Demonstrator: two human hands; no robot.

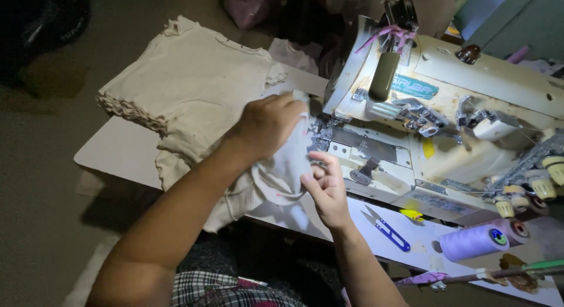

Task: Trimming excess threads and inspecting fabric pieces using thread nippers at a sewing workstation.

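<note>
Nearest the camera: a lap in black-and-white checked cloth (235,289), with both forearms reaching away over it to the work.
Left hand (267,126): laid palm-down on the small white printed knit garment piece (282,169), fingers curled and pressing it flat; it pins the cloth, it does not pinch it.
Right hand (326,186): just beside the left, fingertips pressed together on the near edge of the same piece, holding it taut.
The cloth: between the two hands, its far edge lying at the needle area of the cream industrial sewing machine (446,125), just beyond the fingertips.
Step in hand: by the look of it, lining up the edge under the presser foot for a seam.
Next move calls for: an even feed with both hands and fingers kept off the needle.
Beyond the left hand: a stack of cream ruffled tops (188,84).
Beside the right wrist: blue-handled thread snips (388,229), then a lilac thread cone (473,241).
</note>
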